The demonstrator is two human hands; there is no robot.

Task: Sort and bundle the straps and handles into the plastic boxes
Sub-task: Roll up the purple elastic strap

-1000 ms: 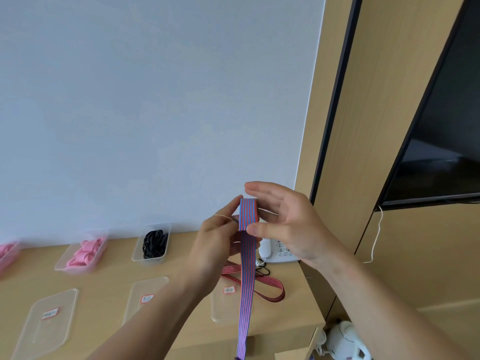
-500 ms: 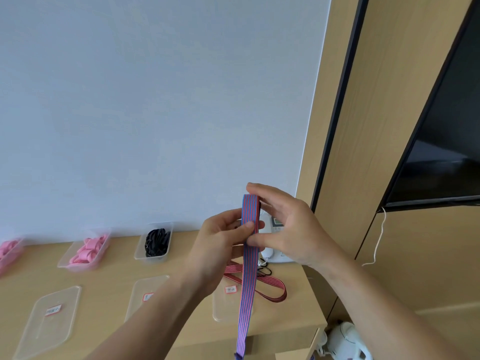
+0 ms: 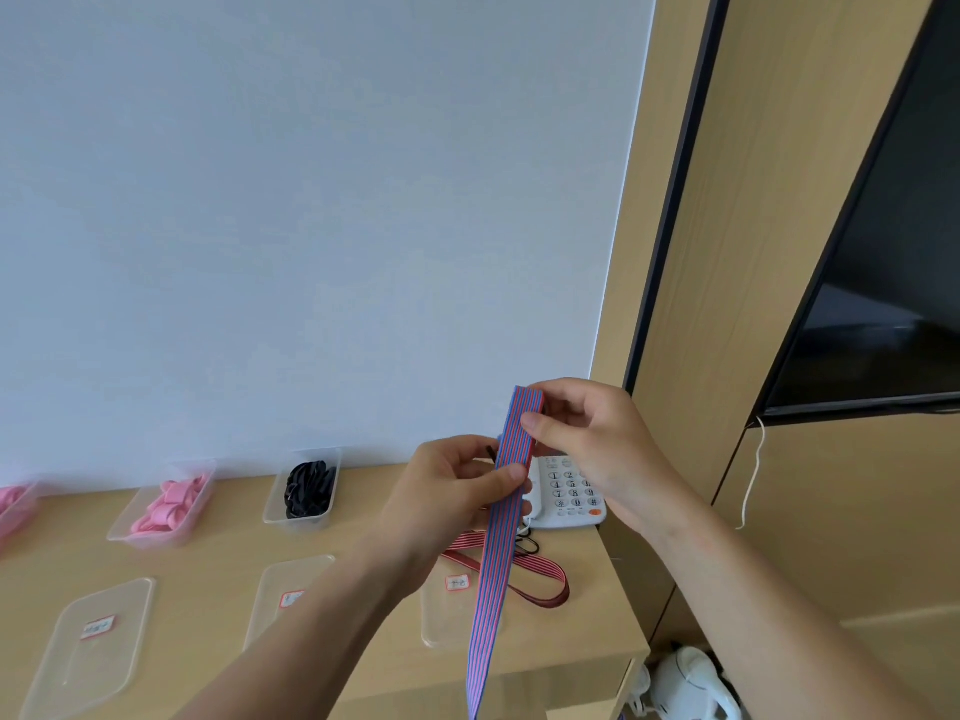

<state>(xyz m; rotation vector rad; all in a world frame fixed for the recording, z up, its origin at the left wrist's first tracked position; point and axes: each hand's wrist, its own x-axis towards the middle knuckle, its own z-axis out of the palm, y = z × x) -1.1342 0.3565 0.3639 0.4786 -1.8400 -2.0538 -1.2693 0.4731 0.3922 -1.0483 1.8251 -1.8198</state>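
A long blue-and-red striped strap (image 3: pixel 493 563) hangs down in front of the desk, its top end folded over. My right hand (image 3: pixel 587 444) pinches the folded top between thumb and fingers. My left hand (image 3: pixel 452 491) pinches the strap a little lower, thumb across its front. A red striped strap (image 3: pixel 535 584) lies looped on the desk behind. Open plastic boxes at the back hold pink straps (image 3: pixel 169 504) and black handles (image 3: pixel 309 488).
Three clear lids with labels (image 3: pixel 96 628) (image 3: pixel 291 597) (image 3: pixel 457 584) lie on the wooden desk (image 3: pixel 218 558). A white telephone (image 3: pixel 569 493) sits at the desk's right end. A dark screen (image 3: pixel 883 304) hangs on the right wall. A white appliance (image 3: pixel 685 688) lies below.
The folded top of the strap has grown longer and my right hand has risen slightly with it. My left hand has slid lower on the strap.
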